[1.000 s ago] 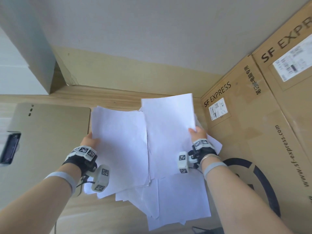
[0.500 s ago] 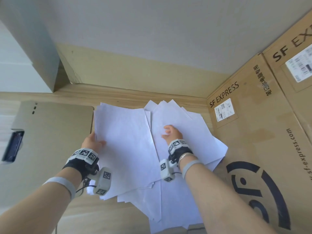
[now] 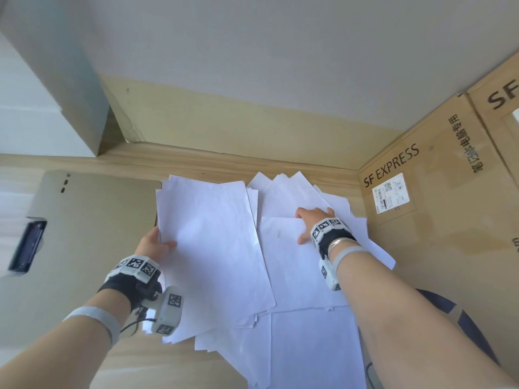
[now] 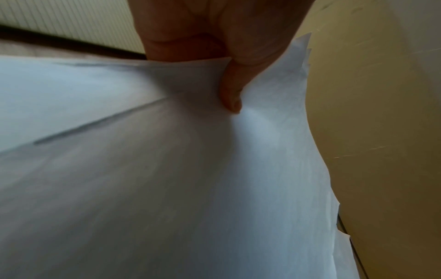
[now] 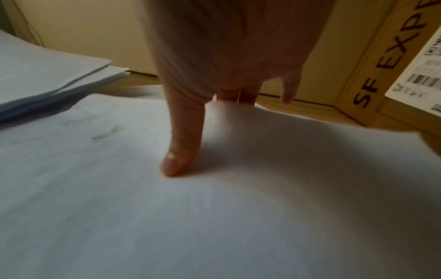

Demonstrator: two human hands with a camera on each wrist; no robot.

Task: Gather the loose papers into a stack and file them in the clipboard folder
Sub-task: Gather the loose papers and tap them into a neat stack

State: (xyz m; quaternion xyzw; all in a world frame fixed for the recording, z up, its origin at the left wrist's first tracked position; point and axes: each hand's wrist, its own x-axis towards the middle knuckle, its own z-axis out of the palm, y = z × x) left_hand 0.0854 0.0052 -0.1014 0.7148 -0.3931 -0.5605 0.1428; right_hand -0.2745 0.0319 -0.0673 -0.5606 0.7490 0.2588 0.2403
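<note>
White papers lie spread over the wooden desk. My left hand (image 3: 161, 242) holds a stack of sheets (image 3: 210, 248) by its left edge, thumb on top and fingers underneath; the left wrist view shows the thumb (image 4: 230, 94) pressed into that stack (image 4: 190, 188). My right hand (image 3: 307, 224) pinches the far edge of a single sheet (image 3: 292, 270), thumb (image 5: 181, 154) on top, fingers curled behind the edge of the sheet (image 5: 238, 207). More loose sheets (image 3: 289, 192) fan out behind it, and others (image 3: 309, 346) lie nearer me. The beige clipboard folder (image 3: 84, 234) lies flat at left, its black clip (image 3: 26, 248) at the left edge.
Tall SF Express cardboard boxes (image 3: 435, 220) stand right against the papers' right side. A wall with a wooden skirting (image 3: 224, 158) closes the back. A grey-white block (image 3: 56, 80) stands at the back left. Bare desk (image 3: 70, 360) shows near me on the left.
The right hand laid down the sheet it held up, then moved right and took another sheet by its far edge. The left hand keeps its hold on the stack.
</note>
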